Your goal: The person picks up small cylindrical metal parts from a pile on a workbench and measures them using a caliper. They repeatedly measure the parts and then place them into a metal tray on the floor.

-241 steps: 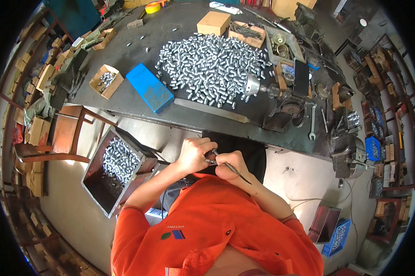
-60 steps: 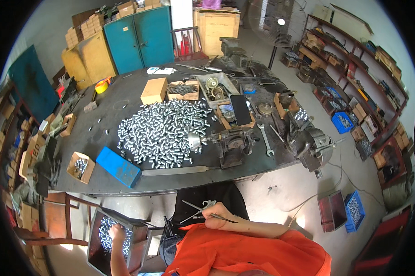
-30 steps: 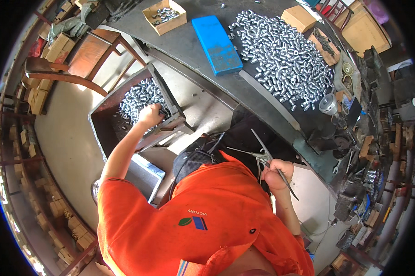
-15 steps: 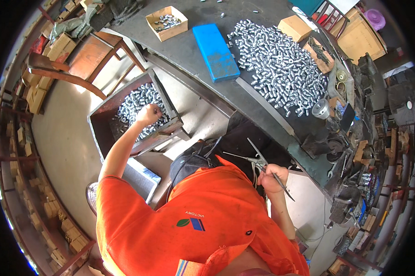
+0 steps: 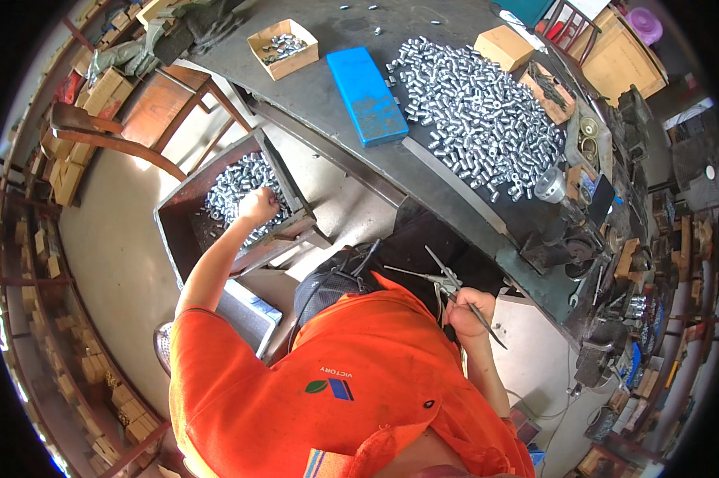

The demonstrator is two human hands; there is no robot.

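Metal tubes (image 5: 230, 182) lie just left of the curled left grip (image 5: 258, 207), contents hidden; the farther right grip (image 5: 464, 314) clasps a thin rod (image 5: 491, 329).

Contents of the left fingers (image 5: 267, 209) indistinct against the small metal cylinders (image 5: 230, 180).

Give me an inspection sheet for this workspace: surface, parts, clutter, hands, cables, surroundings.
Surface: dark table, bearing a large heap of silvery metal parts.
Parts: more small metal pieces inside an open bin beside the table.
Clutter: blue block and open box left of the heap.
Left hand: in the bin, fingers curled; whether it grips a piece is unclear.
Right hand: closed around slim metal tools.
Cables: thin cable on the floor, lower right.
Surroundings: wooden chair and shelves at left.
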